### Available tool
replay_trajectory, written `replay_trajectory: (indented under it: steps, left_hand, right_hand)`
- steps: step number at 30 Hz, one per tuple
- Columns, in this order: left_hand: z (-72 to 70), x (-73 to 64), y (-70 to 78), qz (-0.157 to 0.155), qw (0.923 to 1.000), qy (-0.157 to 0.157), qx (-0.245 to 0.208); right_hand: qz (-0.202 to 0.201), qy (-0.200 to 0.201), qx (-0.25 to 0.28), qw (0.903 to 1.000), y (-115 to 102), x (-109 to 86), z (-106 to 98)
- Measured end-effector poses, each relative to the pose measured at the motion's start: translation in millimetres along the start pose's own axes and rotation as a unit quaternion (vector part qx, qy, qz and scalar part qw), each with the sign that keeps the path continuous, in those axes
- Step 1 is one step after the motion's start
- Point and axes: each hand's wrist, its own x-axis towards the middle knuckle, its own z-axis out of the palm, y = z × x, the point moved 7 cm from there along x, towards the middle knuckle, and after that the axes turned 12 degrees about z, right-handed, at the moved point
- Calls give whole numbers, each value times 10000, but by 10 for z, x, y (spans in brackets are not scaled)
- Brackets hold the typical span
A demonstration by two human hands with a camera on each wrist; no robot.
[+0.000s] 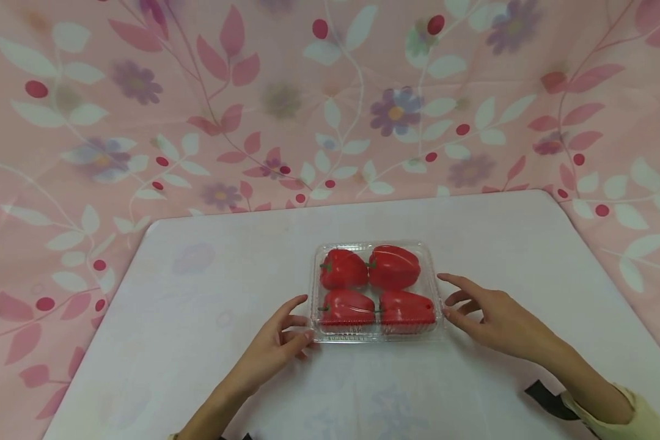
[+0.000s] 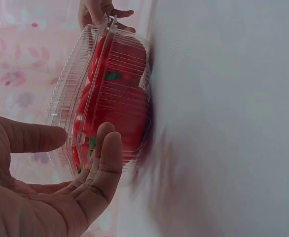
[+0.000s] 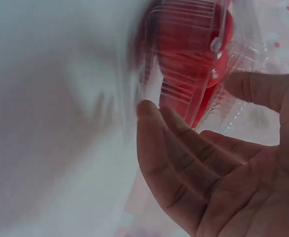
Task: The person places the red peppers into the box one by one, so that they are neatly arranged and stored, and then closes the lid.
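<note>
A clear plastic clamshell box (image 1: 371, 338) lies on the white table with its lid down. Several red bell peppers (image 1: 394, 267) with green stems sit inside in two rows. My left hand (image 1: 272, 348) is at the box's near left corner, thumb and fingers loosely bent. In the left wrist view its fingertips (image 2: 110, 148) overlap the ribbed wall; contact is unclear. At the opposite side my right hand (image 1: 489, 315) is beside the right wall, fingers relaxed and slightly spread. Its thumb (image 3: 248, 89) appears close to the lid's rim in the right wrist view.
The white table (image 1: 225, 275) has rounded back corners. Behind and around it hangs a pink curtain (image 1: 286, 110) with leaves and flowers. A dark strap (image 1: 550, 400) shows near the right sleeve (image 1: 632, 415).
</note>
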Motion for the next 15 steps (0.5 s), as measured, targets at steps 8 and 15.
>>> replay_trajectory:
  steps: [8,15]
  left_hand:
    - [15,1,-28,-45,9993,272,-250]
    - [17,22,-52,-119,9989,265,-358]
  right_hand:
    - [-2,-1106,740,9911,-27,-119,122]
    - [207,-1820,1567,9705,-13,-139,219]
